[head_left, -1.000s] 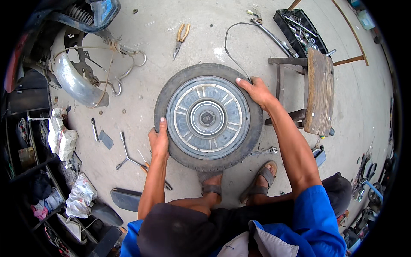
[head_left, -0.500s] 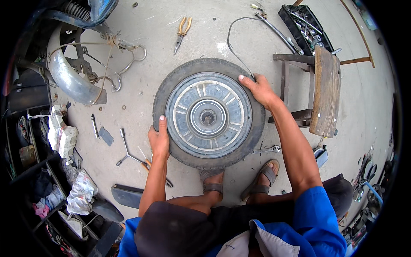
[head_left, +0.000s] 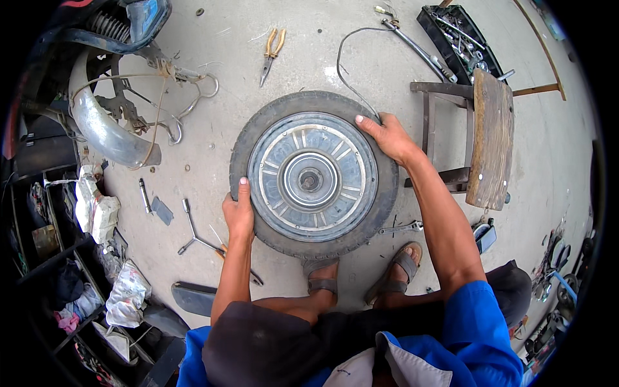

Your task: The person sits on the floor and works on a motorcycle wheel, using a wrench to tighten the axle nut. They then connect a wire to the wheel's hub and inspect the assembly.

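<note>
A hub-motor wheel (head_left: 274, 209) lies with its grey metal face up, its axle stub (head_left: 310, 180) in the middle and a black tire (head_left: 258, 135) around it. My left hand (head_left: 239, 213) is closed on the tire's left side, thumb on top and fingers hidden beneath. On the upper right side my right hand (head_left: 393, 138) grips the tire in the same way, its thumb reaching toward the metal rim. A dark cable (head_left: 339, 64) comes out next to the right hand and curves up across the floor to a small connector.
Pliers (head_left: 273, 55) lie beyond the wheel. To the right stand a wooden stool (head_left: 490, 142) and a black tool tray (head_left: 451, 42). A three-armed socket wrench (head_left: 193, 232) and a socket tool (head_left: 144, 195) lie left; an adjustable wrench (head_left: 401, 228) lies by my right foot. Vehicle parts (head_left: 106, 129) fill the upper left.
Both hands keep their hold on the tire. The wheel shows only a very slight shift, and the floor things have moved a little in the picture with the view.
</note>
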Demonstrator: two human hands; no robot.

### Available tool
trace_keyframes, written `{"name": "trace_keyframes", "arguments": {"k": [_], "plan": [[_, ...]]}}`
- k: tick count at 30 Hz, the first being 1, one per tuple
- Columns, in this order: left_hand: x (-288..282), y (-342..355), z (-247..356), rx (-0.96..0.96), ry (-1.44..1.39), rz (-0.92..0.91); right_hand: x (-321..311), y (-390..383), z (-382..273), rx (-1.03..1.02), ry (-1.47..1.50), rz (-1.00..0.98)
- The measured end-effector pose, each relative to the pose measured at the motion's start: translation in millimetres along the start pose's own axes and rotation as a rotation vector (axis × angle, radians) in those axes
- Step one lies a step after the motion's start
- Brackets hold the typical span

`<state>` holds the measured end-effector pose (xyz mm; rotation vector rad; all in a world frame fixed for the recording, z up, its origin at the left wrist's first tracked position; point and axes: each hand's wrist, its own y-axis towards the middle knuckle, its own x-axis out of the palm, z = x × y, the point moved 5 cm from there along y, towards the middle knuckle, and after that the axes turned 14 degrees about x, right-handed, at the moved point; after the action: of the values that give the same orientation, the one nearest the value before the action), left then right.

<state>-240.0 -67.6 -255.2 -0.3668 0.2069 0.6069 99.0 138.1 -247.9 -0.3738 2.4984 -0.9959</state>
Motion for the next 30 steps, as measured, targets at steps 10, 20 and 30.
{"name": "trace_keyframes", "arguments": {"k": [10, 20, 30], "plan": [[-3, -8, 7, -0.015, -0.007, 0.000, 1, -4, 2, 0.001, -0.008, 0.037], [-2, -6, -2, -0.023, -0.035, 0.017, -1, -10, 0, 0.014, -0.075, -0.023], [5, -18, 3, -0.265, -0.147, -0.102, -10, -27, -26, 0.094, -0.140, -0.055]]}}
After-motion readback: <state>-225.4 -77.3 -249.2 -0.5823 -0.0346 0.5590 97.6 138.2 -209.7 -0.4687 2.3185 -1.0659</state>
